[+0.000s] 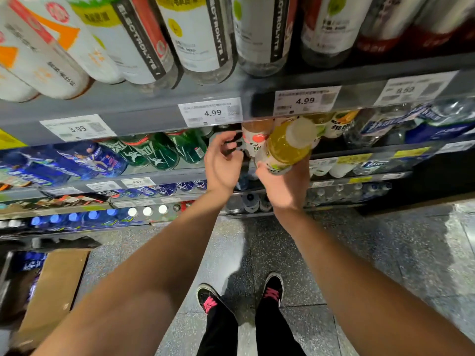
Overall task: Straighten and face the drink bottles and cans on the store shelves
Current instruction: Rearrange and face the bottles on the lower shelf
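**Yellow Drink Bottle Held at the Second Shelf**

Head view: The right hand (285, 183) grips a bottle (288, 146) around its lower body, fingers and thumb curled about it. The bottle contains a clear yellow liquid, carries a pale label with green print near its base, and has a white cap pointing up toward the camera. It is tilted, held just in front of the second shelf (359, 151), directly below the shelf rail (154, 119) bearing the 4.99 price tags (210, 113). An orange-labelled bottle (255, 136) stands just left of it on the shelf. The left hand (222, 163) hovers beside the bottle, to its left, fingers loosely curled and gripping nothing; the fingertips reach toward the shelf opening. Green bottles (159, 150) lie further left. A cardboard box (54, 291) sits on the floor, near left.
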